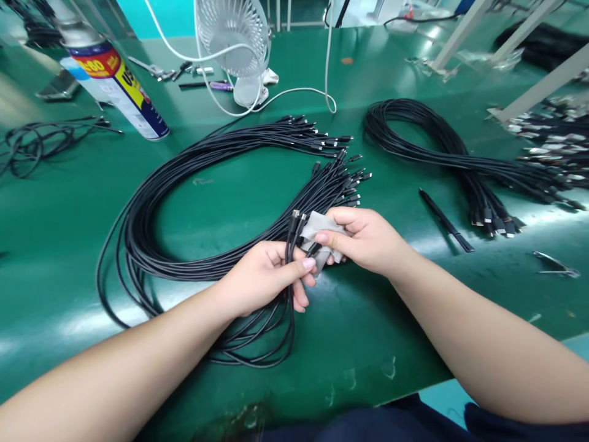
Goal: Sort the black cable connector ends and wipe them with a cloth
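Observation:
Several black cables [291,236] run through my left hand [271,273], which is closed around them just below their plug ends. My right hand [363,239] pinches a crumpled light grey cloth [321,226] against one cable's plug, between the two hands. The cable lengths hang from my left hand in loose loops [257,362] over the table's near side. Right behind my hands, a large curved bundle of black cables [151,190] lies on the green table [221,184], its many plug ends pointing right. The fingertips under the cloth are partly hidden.
A spray can [122,86] stands at the back left near a small white fan [234,43] with a white cord. To the right lie another cable bundle [414,135], a black pen [445,220] and metal tweezers [556,264]. Pale posts [547,80] rise at far right.

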Tool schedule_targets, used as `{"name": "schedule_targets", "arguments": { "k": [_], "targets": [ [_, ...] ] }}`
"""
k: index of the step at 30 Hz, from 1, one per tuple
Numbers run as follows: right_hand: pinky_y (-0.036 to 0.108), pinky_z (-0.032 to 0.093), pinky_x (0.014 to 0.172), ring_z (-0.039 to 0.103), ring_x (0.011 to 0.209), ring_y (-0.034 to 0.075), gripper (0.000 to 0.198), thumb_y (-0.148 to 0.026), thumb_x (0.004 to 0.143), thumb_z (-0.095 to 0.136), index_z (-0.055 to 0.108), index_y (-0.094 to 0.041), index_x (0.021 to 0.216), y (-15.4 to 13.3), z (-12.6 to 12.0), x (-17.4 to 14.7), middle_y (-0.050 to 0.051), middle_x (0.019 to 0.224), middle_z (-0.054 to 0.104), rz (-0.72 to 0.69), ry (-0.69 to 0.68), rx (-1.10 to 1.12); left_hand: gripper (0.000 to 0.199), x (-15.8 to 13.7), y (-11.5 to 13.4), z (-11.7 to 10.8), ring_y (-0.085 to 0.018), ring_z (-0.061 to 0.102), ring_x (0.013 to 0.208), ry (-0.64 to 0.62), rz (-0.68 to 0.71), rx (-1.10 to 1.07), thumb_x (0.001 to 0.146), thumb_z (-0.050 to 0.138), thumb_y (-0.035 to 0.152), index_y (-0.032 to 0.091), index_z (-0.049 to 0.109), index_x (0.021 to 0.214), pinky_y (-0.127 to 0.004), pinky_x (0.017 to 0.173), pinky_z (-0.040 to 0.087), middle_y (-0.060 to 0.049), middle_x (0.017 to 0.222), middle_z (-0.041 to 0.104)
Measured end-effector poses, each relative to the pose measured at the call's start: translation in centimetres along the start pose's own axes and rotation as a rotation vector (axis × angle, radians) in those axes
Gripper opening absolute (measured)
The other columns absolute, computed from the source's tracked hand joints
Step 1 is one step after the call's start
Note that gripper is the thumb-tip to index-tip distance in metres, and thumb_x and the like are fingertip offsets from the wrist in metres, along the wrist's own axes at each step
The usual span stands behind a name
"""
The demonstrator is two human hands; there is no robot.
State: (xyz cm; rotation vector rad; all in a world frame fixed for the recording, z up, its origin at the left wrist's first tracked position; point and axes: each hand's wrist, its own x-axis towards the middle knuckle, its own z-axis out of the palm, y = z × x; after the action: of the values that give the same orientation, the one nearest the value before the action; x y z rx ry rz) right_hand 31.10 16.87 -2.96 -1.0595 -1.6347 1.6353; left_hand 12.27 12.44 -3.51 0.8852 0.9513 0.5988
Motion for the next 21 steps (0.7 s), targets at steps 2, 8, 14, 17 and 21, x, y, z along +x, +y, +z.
{"name": "schedule_targets", "arguments": {
  "k": [2, 8, 14, 17, 21],
  "targets": [
    [0.019, 0.043, 0.044, 0.059, 0.049, 0.010, 0.029, -0.041, 0.078, 0.074, 0.058, -0.016, 0.074, 0.24, -0.13, -0.04, -0.001, 0.057, 0.064, 0.014, -0.062, -0.050, 0.029, 0.03, -0.04, -0.02, -0.012, 0.062, 0.043, -0.005, 0.004, 0.010, 0.078, 0.074, 0.037, 0.012, 0.061, 0.071, -0.023, 0.048, 0.049, -0.002, 0.060, 0.068],
    [0.021, 0.048, 0.050, 0.062, 0.056, 0.012, 0.028, -0.042, 0.081, 0.070, 0.062, -0.015, 0.083, 0.48, 0.03, -0.09, 0.001, 0.065, 0.066, 0.048, -0.227, -0.028, 0.022, 0.05, 0.03, -0.16, -0.011, 0.062, 0.045, -0.070, 0.024, 0.083, 0.084, 0.068, 0.030, 0.012, 0.063, 0.072, -0.022, 0.055, 0.049, -0.001, 0.049, 0.065],
    [0.020, 0.048, 0.046, 0.060, 0.050, 0.010, 0.032, -0.047, 0.087, 0.062, 0.059, -0.016, 0.080, 0.34, -0.07, 0.15, -0.001, 0.060, 0.063, 0.045, -0.176, -0.011, 0.025, 0.17, 0.07, -0.25, -0.010, 0.062, 0.042, -0.046, 0.024, 0.100, 0.083, 0.069, 0.034, 0.012, 0.062, 0.073, -0.023, 0.051, 0.049, -0.004, 0.065, 0.071],
    [0.021, 0.049, 0.047, 0.061, 0.052, 0.010, 0.029, -0.041, 0.080, 0.072, 0.059, -0.016, 0.080, 0.29, -0.26, 0.05, -0.002, 0.063, 0.064, 0.083, -0.200, 0.000, 0.024, 0.24, -0.03, -0.37, -0.010, 0.062, 0.044, -0.081, 0.020, 0.125, 0.084, 0.068, 0.034, 0.012, 0.063, 0.073, -0.021, 0.052, 0.049, -0.003, 0.062, 0.070],
    [0.020, 0.049, 0.051, 0.062, 0.057, 0.011, 0.017, -0.027, 0.079, 0.071, 0.058, -0.017, 0.078, 0.13, -0.40, -0.15, -0.002, 0.065, 0.065, 0.021, -0.298, -0.020, 0.020, 0.28, -0.17, -0.57, -0.012, 0.065, 0.048, -0.139, 0.010, 0.154, 0.084, 0.068, 0.030, 0.012, 0.064, 0.076, -0.022, 0.057, 0.050, -0.001, 0.055, 0.067]
  ]
}}
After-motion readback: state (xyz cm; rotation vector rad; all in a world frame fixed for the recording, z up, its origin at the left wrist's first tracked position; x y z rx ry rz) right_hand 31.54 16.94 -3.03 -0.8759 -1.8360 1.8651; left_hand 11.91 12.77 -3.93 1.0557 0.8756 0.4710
